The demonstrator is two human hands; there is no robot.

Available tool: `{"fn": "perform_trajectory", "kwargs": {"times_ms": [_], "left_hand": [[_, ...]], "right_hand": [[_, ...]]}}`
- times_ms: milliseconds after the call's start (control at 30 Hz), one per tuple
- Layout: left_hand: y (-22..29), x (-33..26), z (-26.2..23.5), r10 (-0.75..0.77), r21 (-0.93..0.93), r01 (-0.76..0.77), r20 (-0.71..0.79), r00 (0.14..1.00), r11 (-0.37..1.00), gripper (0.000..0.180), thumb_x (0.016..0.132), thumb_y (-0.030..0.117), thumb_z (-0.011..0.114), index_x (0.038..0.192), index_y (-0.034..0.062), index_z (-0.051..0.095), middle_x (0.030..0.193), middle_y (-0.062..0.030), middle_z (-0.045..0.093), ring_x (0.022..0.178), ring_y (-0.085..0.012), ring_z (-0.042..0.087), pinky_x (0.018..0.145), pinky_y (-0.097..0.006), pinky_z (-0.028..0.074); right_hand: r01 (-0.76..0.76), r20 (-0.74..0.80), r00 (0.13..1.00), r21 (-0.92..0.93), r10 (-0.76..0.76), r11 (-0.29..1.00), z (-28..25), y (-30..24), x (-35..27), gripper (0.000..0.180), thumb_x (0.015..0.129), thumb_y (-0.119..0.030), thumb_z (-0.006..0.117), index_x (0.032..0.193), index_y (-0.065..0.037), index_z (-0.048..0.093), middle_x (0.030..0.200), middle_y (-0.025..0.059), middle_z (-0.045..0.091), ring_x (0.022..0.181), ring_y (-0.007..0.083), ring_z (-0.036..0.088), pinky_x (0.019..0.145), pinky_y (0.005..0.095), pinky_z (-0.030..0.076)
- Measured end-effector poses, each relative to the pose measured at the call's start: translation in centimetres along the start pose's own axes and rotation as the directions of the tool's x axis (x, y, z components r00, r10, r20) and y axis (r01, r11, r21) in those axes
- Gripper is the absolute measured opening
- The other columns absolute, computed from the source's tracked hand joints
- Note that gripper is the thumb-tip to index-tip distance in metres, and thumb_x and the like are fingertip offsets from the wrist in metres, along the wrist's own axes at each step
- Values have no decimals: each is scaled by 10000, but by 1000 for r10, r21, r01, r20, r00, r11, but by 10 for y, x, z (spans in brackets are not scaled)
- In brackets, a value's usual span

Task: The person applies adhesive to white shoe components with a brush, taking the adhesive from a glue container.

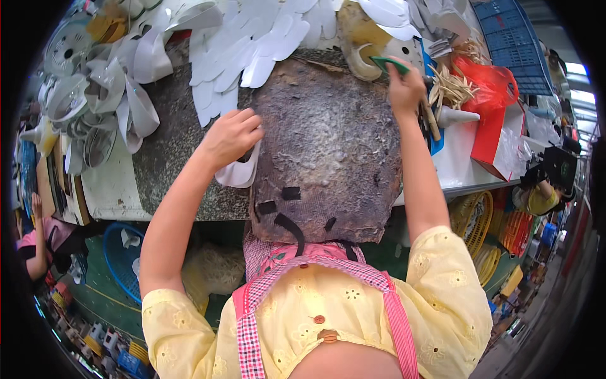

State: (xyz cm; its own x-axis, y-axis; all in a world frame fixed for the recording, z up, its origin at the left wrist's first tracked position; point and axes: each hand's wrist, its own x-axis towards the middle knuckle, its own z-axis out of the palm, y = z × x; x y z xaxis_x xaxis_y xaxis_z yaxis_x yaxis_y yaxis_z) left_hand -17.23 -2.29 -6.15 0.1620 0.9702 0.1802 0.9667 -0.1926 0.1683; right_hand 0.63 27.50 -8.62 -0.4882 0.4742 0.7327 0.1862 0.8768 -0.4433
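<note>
My left hand (232,136) is closed, fingers curled, at the left edge of a worn, glue-crusted work board (328,126). A curved white shoe-part piece (238,174) shows below its palm and seems gripped there; the fingertips' contact is hidden. Farther off on the right, my right hand (406,88) pinches a green flat scraper (386,63). The scraper's tip is at the rim of a tub (355,38) coated with yellowish, dried glue. Thin white flat pieces (252,44) lie fanned out in overlapping rows beyond the board.
Curved white pieces (95,95) are heaped at the left. On the right are pale strips (451,88), a white nozzle-tipped bottle (456,116), a red box (495,139), a red plastic bag (486,82) and a blue crate (511,38). A blue basket (120,262) stands below the table.
</note>
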Motion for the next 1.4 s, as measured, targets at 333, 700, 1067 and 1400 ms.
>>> {"fn": "perform_trajectory", "kwargs": {"times_ms": [333, 700, 1067, 1400], "left_hand": [[20, -10, -140, -445, 215, 574, -442, 779, 790, 191, 625, -57, 553, 791, 35, 524, 734, -73, 513, 689, -251, 521, 588, -348, 422], [35, -18, -70, -819, -276, 798, -400, 411, 535, 142, 643, 20, 567, 730, 69, 466, 678, -76, 473, 567, -258, 534, 490, -366, 430], [61, -28, 31, -856, -286, 814, -288, 430, 506, 155, 658, 66, 567, 749, 62, 441, 704, -96, 479, 565, -306, 526, 495, -406, 448], [89, -43, 35, -897, -354, 828, -251, 362, 434, 181, 639, 10, 610, 727, 51, 458, 660, -51, 459, 516, -169, 507, 457, -288, 423]], "right_hand": [[-41, 337, 942, 107, 2, 993, 1, 58, 30, 126, 682, -98, 664, 808, -103, 654, 720, 69, 620, 679, 173, 544, 628, 267, 422], [-579, 223, 810, 450, 543, 680, -53, 48, -7, 146, 767, -129, 636, 801, 11, 612, 652, 19, 589, 539, 80, 518, 483, 216, 407], [-646, 571, 763, 691, 302, 324, -28, -117, -34, 105, 769, -14, 591, 866, 24, 603, 757, 70, 607, 608, 129, 556, 537, 244, 450], [-301, 548, 828, 613, -119, 730, 31, -168, -76, 164, 666, -15, 643, 820, -55, 603, 700, 84, 573, 629, 231, 561, 545, 284, 442]]}}
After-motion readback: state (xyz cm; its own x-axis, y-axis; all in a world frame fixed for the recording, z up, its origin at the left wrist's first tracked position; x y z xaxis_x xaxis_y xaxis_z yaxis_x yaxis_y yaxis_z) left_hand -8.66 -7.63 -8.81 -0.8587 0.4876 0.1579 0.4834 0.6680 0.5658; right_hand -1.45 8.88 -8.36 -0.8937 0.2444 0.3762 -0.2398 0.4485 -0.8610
